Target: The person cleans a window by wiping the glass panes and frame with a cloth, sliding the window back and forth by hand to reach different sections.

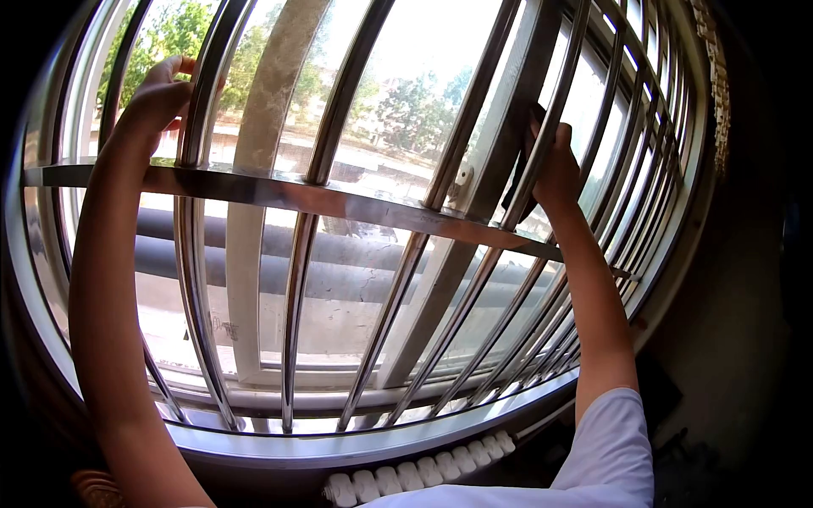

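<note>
Shiny metal bars stand upright in front of a window, joined by a flat horizontal crossbar. At the upper left, my left hand is raised above the crossbar, its curled fingers passing behind a vertical bar; what its fingertips touch is hidden. On the right, my right hand reaches between bars beside the dark window frame edge. Its fingers are bent around a dark flat object, partly hidden by a bar. A small white window latch sits left of that hand.
A white ribbed radiator lies below the sill. Grey horizontal pipes and trees show beyond the glass. More bars curve away on the right, beside a dark wall.
</note>
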The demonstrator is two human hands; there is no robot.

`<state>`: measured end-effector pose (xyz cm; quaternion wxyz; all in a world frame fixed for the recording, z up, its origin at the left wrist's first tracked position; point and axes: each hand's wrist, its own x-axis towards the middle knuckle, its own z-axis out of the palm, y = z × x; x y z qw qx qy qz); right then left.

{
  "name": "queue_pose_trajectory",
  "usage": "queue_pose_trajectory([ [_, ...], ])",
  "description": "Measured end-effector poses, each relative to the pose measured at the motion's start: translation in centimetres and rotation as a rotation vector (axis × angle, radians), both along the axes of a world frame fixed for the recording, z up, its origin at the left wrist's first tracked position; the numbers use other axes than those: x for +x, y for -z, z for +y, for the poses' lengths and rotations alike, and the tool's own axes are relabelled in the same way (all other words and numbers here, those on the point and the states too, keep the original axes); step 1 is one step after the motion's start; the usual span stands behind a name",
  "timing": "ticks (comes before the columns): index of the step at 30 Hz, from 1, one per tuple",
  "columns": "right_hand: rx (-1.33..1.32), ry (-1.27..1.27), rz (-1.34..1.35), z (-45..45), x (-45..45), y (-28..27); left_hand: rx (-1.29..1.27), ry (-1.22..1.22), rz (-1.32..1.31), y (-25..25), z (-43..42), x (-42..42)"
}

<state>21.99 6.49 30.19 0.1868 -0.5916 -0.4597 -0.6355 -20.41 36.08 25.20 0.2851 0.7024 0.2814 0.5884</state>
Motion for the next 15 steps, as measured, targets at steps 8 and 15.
queue_pose_trajectory([
  [8, 0.02, -0.102, 0.0, -7.2, -0.7, 4.5, -0.001, -0.062, 0.031, -0.2, -0.6, 0.1],
  [15, 0.063, -0.406, -0.056, -11.2, -1.7, 8.9, 0.017, -0.063, 0.01, -0.8, -0.1, 0.4],
])
